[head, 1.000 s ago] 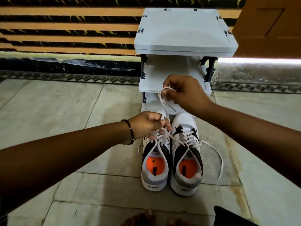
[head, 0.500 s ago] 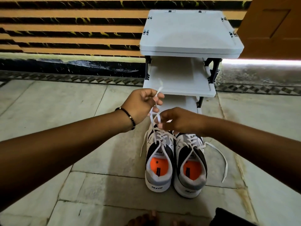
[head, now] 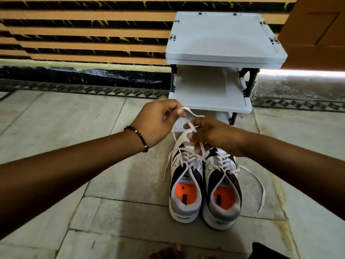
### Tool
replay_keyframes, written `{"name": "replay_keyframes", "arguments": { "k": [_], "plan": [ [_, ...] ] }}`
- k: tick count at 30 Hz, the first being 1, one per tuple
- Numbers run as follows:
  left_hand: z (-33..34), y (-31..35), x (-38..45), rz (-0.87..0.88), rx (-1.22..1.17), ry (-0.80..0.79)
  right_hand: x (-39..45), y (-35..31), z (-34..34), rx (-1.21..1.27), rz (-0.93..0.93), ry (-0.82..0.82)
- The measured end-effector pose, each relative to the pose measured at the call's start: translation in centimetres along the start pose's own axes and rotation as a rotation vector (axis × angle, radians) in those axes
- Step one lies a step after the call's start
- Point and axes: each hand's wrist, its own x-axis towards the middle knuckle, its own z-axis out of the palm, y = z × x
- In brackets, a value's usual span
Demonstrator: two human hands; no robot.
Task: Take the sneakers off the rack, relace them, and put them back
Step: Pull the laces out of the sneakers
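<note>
Both sneakers (head: 203,186) stood side by side on the floor (head: 74,128) before the rack (head: 224,58), while left hand (head: 158,120) and right hand (head: 214,135) fingers pinched the left sneaker's white lace (head: 192,114).

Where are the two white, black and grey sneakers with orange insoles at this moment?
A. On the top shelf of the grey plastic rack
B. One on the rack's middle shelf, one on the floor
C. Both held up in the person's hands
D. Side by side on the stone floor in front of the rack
D: the left sneaker and right sneaker stand together on the stone floor, before the grey plastic rack, whose visible shelves hold none.
</note>
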Motion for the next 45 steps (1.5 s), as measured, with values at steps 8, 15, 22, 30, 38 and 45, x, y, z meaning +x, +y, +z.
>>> {"name": "replay_keyframes", "arguments": {
  "k": [8, 15, 22, 30, 38, 45],
  "plan": [
    [0.6, 1.6, -0.6, 0.010, 0.075, -0.085, -0.3, -1.5, 2.2, 0.157, -0.160, 0.071],
    [0.3, 0.1, -0.6, -0.240, -0.314, -0.435, -0.5, -1.7, 0.2, 0.022, -0.165, 0.132],
    [-0.1, -0.8, -1.2, -0.287, -0.498, -0.760, -1.3, -2.3, 0.2, -0.138, -0.232, 0.065],
    [1.2, -1.4, -1.6, -0.130, -0.107, -0.339, -1.0, -1.7, 0.2, -0.280, -0.301, 0.105],
    [1.1, 0.5, -1.3, -0.448, -0.426, -0.451, -1.0, -1.0, 0.2, -0.379, -0.399, 0.293],
    [2.1, 2.2, -1.2, -0.745, -0.892, -0.407, -1.4, -0.2, 0.3, -0.472, -0.461, 0.403]
  ]
}}
